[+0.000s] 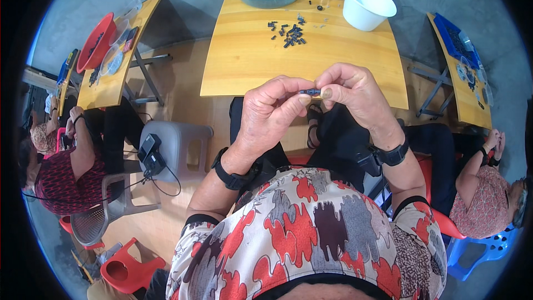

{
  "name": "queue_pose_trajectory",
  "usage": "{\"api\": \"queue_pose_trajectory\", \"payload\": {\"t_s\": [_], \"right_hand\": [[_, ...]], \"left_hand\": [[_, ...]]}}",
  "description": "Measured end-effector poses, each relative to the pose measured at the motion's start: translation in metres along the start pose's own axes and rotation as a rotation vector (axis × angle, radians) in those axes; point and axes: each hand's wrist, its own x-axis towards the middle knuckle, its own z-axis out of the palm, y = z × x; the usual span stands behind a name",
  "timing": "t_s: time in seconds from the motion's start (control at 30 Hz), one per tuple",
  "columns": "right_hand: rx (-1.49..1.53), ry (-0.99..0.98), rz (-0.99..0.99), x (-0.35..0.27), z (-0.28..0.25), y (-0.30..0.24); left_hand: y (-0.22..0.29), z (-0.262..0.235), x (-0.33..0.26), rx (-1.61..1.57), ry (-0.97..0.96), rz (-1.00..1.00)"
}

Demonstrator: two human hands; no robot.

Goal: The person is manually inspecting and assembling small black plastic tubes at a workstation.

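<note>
A small dark part [311,92] is pinched between both hands, left hand [270,112] and right hand [355,93], below the worktop [244,61]; assembly seems underway, careful alignment needed.

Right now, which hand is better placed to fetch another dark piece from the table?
Probably the right hand: it is nearer the loose pieces, and the left hand could keep its grip on the small dark part.

The scene was bright and evenly lit by soft daylight, with only faint shadows under the wooden table [250,66] and no strong glare. Fisheye distortion bent the table edges and squeezed everything near the rim, which faded into a black, blue-fringed border. The centre stayed sharp; the outer edges looked slightly soft.
</note>
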Motion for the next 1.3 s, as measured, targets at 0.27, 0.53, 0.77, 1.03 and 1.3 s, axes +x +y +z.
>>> {"api": "queue_pose_trajectory", "payload": {"t_s": [0.27, 0.53, 0.77, 1.03, 1.3], "right_hand": [[-0.232, 0.125, -0.191, -0.003, 0.010, 0.005], [-0.603, 0.178, -0.414, 0.001, 0.014, 0.009], [-0.523, 0.377, -0.218, 0.038, -0.029, 0.052], [-1.071, 0.289, -0.019, 0.096, -0.097, 0.104], [-0.954, 0.379, -0.124, 0.123, -0.132, 0.105]], "left_hand": [[-0.006, -0.002, 0.002, -0.095, 0.043, -0.066], [-0.012, -0.003, 0.003, -0.125, 0.053, -0.101], [-0.031, -0.012, 0.007, -0.080, 0.146, -0.202], [-0.066, -0.030, 0.023, -0.105, 0.151, -0.299], [-0.094, -0.042, 0.059, -0.094, 0.147, -0.321]]}}
